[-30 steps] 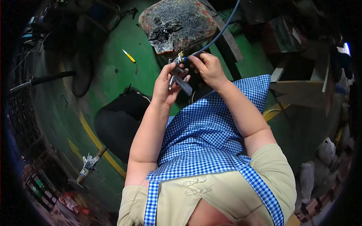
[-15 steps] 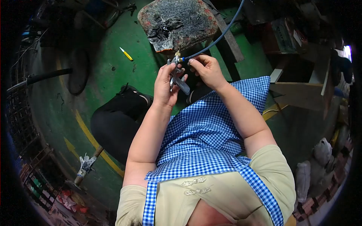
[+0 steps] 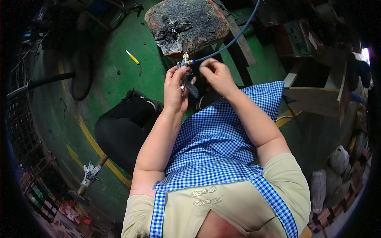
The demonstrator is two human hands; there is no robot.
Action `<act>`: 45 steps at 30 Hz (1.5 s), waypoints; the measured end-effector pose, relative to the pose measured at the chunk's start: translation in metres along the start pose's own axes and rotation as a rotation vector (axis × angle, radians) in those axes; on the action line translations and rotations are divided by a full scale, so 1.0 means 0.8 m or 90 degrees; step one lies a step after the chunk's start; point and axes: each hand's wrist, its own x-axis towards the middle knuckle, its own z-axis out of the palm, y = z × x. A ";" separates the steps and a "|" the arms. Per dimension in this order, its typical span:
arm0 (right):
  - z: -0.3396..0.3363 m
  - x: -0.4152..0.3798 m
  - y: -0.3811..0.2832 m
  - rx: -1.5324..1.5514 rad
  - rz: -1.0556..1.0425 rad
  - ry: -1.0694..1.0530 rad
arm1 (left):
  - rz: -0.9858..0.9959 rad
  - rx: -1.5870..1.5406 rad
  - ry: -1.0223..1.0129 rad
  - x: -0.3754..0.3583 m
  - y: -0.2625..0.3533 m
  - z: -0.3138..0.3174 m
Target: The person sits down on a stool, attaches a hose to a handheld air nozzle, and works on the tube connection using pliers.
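Observation:
My left hand (image 3: 174,86) is wrapped round a metal spray gun (image 3: 191,90) with a grey handle, held in front of my knees. Its brass nozzle (image 3: 186,56) points away from me, just short of the stool's front edge. A blue air hose (image 3: 228,45) runs into a brass fitting on the gun's right side. My right hand (image 3: 217,75) is closed with curled fingers just below the hose, near that fitting. Its fingertips are slightly blurred, and whatever lies between them is hidden. Behind the nozzle stands a stool with a black, crusted top (image 3: 194,22).
A yellow utility knife (image 3: 133,57) lies on the green floor, left of the stool. A wooden plank (image 3: 242,45) is at the stool's right. Below left, a dirty work glove (image 3: 90,173) sits on a pole. Cartons (image 3: 301,37) stand at the right.
My right hand has drawn slightly down from the hose fitting, its fingers curling in more. My left hand still grips the spray gun, turned slightly more upright.

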 end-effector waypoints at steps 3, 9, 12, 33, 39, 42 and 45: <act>0.000 0.003 -0.005 -0.017 -0.052 0.084 | 0.017 0.019 -0.006 0.001 -0.002 -0.004; 0.004 0.003 -0.004 0.216 -0.028 0.044 | 0.042 0.030 -0.019 0.002 -0.006 -0.006; 0.001 0.000 -0.008 0.154 0.015 0.021 | 0.070 0.045 -0.012 0.001 -0.009 -0.006; -0.003 0.004 -0.011 0.212 0.038 -0.009 | 0.297 0.217 -0.048 -0.012 -0.004 0.000; -0.013 0.007 -0.021 0.322 0.055 0.025 | 0.324 0.232 -0.049 -0.011 0.000 -0.005; -0.031 0.014 -0.020 0.424 0.080 0.066 | 0.339 0.248 -0.043 -0.011 0.004 -0.007; -0.035 0.020 -0.013 0.453 0.048 0.072 | 0.348 0.263 -0.047 -0.015 0.015 -0.001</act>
